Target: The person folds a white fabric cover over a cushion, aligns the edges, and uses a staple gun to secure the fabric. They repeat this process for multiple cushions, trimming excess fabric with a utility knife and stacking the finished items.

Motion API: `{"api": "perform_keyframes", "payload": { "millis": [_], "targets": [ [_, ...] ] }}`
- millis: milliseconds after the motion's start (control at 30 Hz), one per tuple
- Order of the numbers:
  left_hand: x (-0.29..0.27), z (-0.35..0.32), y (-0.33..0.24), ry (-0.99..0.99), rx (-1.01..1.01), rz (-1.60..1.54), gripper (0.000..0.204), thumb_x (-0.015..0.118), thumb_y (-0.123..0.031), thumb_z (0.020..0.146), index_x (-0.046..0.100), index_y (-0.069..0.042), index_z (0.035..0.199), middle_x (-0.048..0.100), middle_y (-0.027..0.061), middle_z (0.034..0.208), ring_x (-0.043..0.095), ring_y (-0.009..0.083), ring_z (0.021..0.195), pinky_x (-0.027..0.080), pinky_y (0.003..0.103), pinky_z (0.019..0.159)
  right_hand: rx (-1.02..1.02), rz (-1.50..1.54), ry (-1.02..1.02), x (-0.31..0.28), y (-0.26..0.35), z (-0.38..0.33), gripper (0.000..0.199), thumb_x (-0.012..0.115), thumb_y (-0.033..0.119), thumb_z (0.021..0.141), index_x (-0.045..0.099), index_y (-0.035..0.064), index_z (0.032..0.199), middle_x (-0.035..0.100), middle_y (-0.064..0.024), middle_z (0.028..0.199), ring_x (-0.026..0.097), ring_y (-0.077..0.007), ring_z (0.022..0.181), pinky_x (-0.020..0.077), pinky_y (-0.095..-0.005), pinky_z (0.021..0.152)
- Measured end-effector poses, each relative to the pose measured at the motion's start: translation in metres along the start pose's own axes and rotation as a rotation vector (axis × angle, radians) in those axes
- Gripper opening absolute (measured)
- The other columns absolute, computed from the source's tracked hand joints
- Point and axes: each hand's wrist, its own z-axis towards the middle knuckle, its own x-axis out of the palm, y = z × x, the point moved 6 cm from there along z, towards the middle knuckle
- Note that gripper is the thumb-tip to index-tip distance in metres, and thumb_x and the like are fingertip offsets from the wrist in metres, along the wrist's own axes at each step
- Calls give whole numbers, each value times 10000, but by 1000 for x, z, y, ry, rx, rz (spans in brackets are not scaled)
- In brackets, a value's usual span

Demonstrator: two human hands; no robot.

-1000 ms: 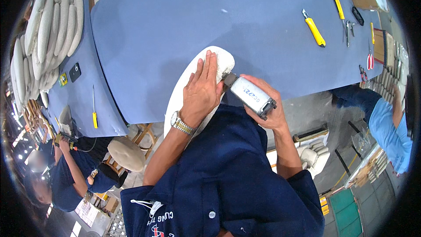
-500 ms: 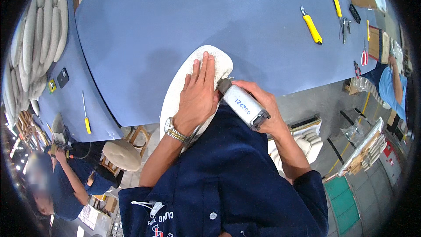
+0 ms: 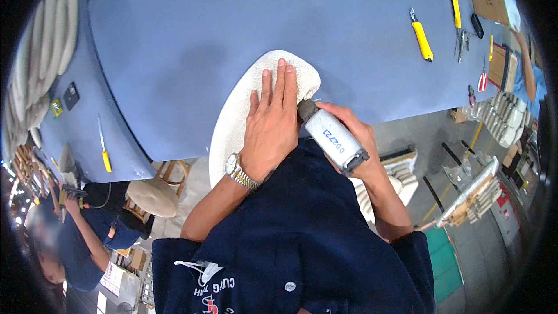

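A cream fabric-covered pad (image 3: 232, 110), rounded at its far end, lies partly on the blue table and reaches back toward my body. My left hand (image 3: 272, 122) rests flat on it, fingers stretched forward and slightly apart, palm down. My right hand (image 3: 357, 139) is closed around a silver-grey staple gun (image 3: 334, 138). The gun's dark nose touches the pad's right edge, near a ragged bit of fabric. My right fingers are partly hidden behind the tool's body.
A yellow-handled cutter (image 3: 422, 40), a yellow screwdriver (image 3: 456, 14) and red-handled scissors (image 3: 482, 81) lie on the right of the blue table (image 3: 174, 35). Left are stacked grey pads (image 3: 52, 29), a phone (image 3: 71, 96) and another screwdriver (image 3: 106, 160). A co-worker (image 3: 81, 238) holds a hosed tool.
The view has shifted a little. Both hands, the pad and the staple gun sit slightly farther right in it, the gun's nose still at the pad's right edge.
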Motion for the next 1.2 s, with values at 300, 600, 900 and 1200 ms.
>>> {"api": "perform_keyframes", "payload": {
  "millis": [300, 600, 900, 1200],
  "targets": [
    [8, -21, 7, -179, -34, 135, 897, 664, -59, 812, 205, 104, 1565, 352, 378, 1554, 409, 526, 1418, 418, 500, 1152, -269, -6, -154, 2, -8, -11, 669, 777, 101, 729, 620, 79, 1379, 691, -200, 1282, 682, -379, 1160, 542, -412, 985],
    [7, -19, 2, -230, -16, 126, 811, 702, -74, 820, 323, 128, 1508, 443, 373, 1498, 486, 516, 1366, 481, 563, 1075, -290, 34, -144, 5, -13, -19, 675, 777, 84, 736, 613, 74, 1391, 692, -197, 1278, 686, -360, 1167, 536, -391, 983],
    [8, -17, -5, -169, -120, 106, 734, 633, -40, 856, 334, 123, 1506, 402, 343, 1547, 438, 492, 1419, 451, 563, 1107, -76, 82, -46, 7, -2, -8, 623, 763, 107, 767, 615, 75, 1372, 684, -193, 1276, 681, -348, 1174, 528, -373, 964],
    [0, -14, 2, -173, -115, 122, 822, 732, -161, 858, 323, 80, 1530, 456, 304, 1523, 480, 448, 1398, 493, 517, 1072, -278, 10, -58, -3, -3, -10, 660, 775, 90, 725, 619, 80, 1366, 686, -175, 1255, 659, -369, 1184, 504, -415, 1012]
  ]
}}
